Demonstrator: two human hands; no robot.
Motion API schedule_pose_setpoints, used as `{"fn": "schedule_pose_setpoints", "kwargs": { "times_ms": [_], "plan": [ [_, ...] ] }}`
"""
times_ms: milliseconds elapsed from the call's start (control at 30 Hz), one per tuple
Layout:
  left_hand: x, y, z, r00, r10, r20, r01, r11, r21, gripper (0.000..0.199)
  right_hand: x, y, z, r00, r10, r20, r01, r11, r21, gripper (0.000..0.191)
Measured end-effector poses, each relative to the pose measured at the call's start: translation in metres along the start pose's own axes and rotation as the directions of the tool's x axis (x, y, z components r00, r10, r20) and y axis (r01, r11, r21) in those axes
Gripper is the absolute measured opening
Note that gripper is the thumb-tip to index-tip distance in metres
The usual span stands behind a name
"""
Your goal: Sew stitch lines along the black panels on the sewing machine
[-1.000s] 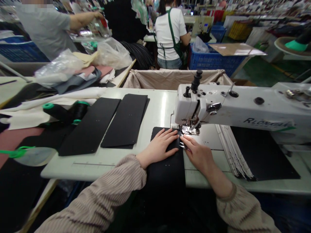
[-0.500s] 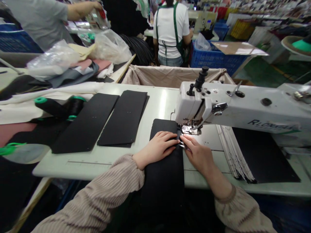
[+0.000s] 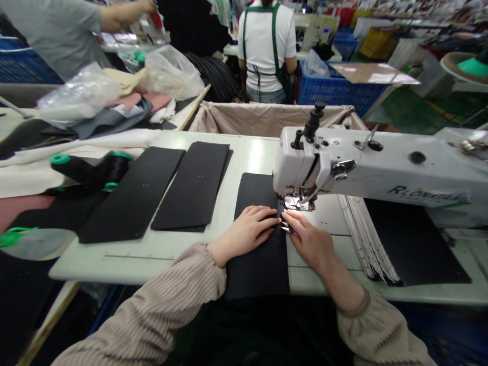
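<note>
1 L hand [image 3: 242, 235], 1 R hand [image 3: 310, 247], 1 sewing mach [image 3: 324, 168], 4 blk panels [image 3: 190, 188], 2 thread spools [image 3: 115, 168], 2 co-workers [image 3: 266, 51], 1 blue crate [image 3: 331, 86], 1 canvas bin [image 3: 267, 119].

Needle and feed area mostly hidden behind the sewing machine head [image 3: 297, 168], and the metal bit under the right hand's fingertips [image 3: 288, 222] is too small to tell. Black panel [image 3: 259, 274] partly covered by the left hand [image 3: 244, 233] and right hand [image 3: 310, 247]. Machine arm cut off at right edge. Far co-worker [image 3: 265, 51] cut off at top, and so is the left co-worker [image 3: 53, 35], whose raised hand is also blurred. Plastic bag [image 3: 78, 94] blurred, contents unclear. Lettering on machine arm [image 3: 427, 193] hard to read. Disc [image 3: 36, 244] cut off at left edge.
</note>
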State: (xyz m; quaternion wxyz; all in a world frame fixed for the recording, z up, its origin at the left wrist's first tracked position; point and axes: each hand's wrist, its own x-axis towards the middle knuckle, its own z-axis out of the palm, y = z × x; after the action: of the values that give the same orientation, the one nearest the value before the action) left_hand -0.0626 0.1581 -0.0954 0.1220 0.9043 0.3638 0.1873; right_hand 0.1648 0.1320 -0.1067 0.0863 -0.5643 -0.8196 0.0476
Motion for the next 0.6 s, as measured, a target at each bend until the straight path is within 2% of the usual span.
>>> {"fn": "schedule_pose_setpoints", "kwargs": {
  "times_ms": [600],
  "plan": [
    [-0.0002, -0.0016, 0.0015, 1.000, -0.010, -0.003, 0.010, 1.000, 0.001, 0.033, -0.0010, -0.0001, -0.0011, 1.000, -0.006, -0.014, 0.006, 1.000, -0.008, 0.049]
  ]
}}
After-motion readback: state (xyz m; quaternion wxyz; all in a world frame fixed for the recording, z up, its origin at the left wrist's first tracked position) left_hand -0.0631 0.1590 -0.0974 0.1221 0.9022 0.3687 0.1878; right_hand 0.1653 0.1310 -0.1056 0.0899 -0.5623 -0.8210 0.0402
